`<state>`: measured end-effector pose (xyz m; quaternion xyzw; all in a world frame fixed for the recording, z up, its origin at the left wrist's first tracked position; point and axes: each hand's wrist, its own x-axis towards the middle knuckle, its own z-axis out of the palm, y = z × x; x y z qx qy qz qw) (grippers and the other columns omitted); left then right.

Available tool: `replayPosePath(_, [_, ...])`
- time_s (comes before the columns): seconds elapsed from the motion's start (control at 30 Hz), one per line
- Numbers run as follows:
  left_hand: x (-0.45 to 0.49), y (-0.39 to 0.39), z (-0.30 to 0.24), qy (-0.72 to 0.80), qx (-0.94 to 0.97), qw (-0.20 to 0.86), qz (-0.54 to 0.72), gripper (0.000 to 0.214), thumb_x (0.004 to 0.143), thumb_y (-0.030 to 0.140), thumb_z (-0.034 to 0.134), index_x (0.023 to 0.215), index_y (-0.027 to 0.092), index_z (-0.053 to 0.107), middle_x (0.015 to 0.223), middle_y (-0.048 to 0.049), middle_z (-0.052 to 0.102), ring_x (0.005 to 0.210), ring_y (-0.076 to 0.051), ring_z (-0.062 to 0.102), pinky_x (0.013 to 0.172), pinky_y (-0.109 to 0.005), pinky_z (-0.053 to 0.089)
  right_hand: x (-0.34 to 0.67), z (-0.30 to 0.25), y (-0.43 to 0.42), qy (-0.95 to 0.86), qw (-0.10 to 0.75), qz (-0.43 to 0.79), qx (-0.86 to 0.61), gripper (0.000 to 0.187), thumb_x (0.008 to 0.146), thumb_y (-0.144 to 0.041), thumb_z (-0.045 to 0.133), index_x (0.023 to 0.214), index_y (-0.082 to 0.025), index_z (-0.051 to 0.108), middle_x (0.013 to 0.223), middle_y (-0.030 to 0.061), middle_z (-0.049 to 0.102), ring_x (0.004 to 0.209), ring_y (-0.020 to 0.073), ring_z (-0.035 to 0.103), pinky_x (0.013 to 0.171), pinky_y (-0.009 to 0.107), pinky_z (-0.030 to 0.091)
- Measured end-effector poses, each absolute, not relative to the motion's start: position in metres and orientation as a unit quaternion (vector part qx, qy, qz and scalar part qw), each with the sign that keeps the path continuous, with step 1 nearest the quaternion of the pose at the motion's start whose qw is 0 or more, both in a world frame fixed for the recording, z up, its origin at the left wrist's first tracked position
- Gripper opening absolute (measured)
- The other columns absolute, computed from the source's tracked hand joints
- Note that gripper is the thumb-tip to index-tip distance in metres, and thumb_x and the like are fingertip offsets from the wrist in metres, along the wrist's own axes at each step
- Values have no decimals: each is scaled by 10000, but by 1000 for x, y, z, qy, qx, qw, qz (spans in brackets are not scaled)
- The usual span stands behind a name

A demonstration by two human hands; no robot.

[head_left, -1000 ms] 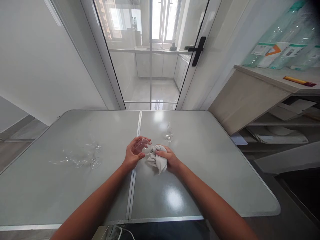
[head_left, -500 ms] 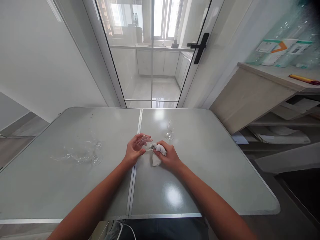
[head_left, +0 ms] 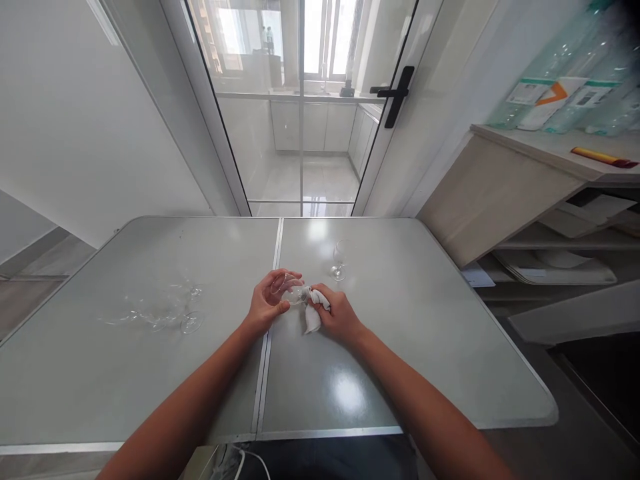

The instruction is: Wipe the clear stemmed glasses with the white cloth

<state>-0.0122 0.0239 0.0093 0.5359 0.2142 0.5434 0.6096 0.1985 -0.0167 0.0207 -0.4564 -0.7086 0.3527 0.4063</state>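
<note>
Over the middle of the table, my left hand [head_left: 267, 301] is curled round the bowl of a clear stemmed glass [head_left: 293, 292], which lies tipped on its side in the air. A white cloth [head_left: 316, 312] is bunched in my right hand [head_left: 338, 311] and wraps the stem end of that glass; one corner hangs down. The foot of the glass is hidden by cloth and fingers. Just beyond my right hand, another clear stemmed glass [head_left: 339, 261] stands upright. Several more clear glasses [head_left: 191, 321] lie on their sides on the left half.
The pale table [head_left: 420, 333] has a metal seam [head_left: 261, 393] down its middle and a raised metal edge. Behind it is a glass door [head_left: 300, 133] with a black handle [head_left: 399, 97]. A wooden shelf [head_left: 520, 180] with wrapped bottles [head_left: 555, 100] stands at the right.
The cloth has shifted slightly around the stem, and its hanging corner has changed shape. Both hands stay in nearly the same place. The whole view has moved a little.
</note>
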Motion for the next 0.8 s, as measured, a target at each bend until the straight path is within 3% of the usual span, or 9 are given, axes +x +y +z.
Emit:
replayPosePath(0.23, [-12,25,11,241,549,589,542,699,656,391,957,1251,209,638,1261,-165,700,1157,-332,691,993,-442,517,203,15,-15,-801,352,81,-477,301,906,-142,467,1107,-204,683,856,52,703,796,206,601,920,389,339])
replayPosePath(0.37, [-14,30,9,255,523,570,580,708,631,432,964,1235,225,658,1217,-142,715,1058,-270,700,891,-363,516,209,16,-17,-772,401,58,-490,187,892,-206,533,987,-233,691,839,61,659,894,250,589,938,428,355])
replayPosePath(0.5, [-15,33,9,261,493,564,609,672,640,407,961,1233,272,675,1240,-111,701,1032,-229,674,853,-329,511,210,18,-20,-761,428,129,-470,63,842,-246,609,789,-244,645,863,68,600,843,240,563,826,387,448])
replayPosePath(0.53, [-15,34,9,262,489,564,611,670,636,390,964,1231,281,677,1243,-104,699,1037,-223,667,855,-322,508,208,20,-21,-770,414,154,-461,58,829,-228,608,835,-237,665,934,71,606,816,217,569,781,359,459])
replayPosePath(0.6, [-15,33,10,264,488,562,613,672,629,361,970,1232,283,684,1243,-98,697,1046,-214,654,863,-312,502,204,22,-23,-794,359,183,-455,255,807,-194,599,1037,-232,703,1119,74,606,746,159,575,691,302,447])
replayPosePath(0.7, [-14,32,12,273,494,559,607,668,635,364,965,1236,265,692,1244,-106,692,1065,-222,641,872,-316,502,200,28,-25,-834,239,174,-465,551,821,-191,590,1357,-314,625,1398,64,546,659,94,562,634,262,411])
replayPosePath(0.8, [-13,31,11,287,503,559,593,681,630,373,964,1244,246,697,1236,-122,694,1106,-251,626,863,-331,508,197,32,-27,-861,146,147,-465,669,867,-227,578,1510,-388,492,1566,48,470,742,126,637,679,275,446])
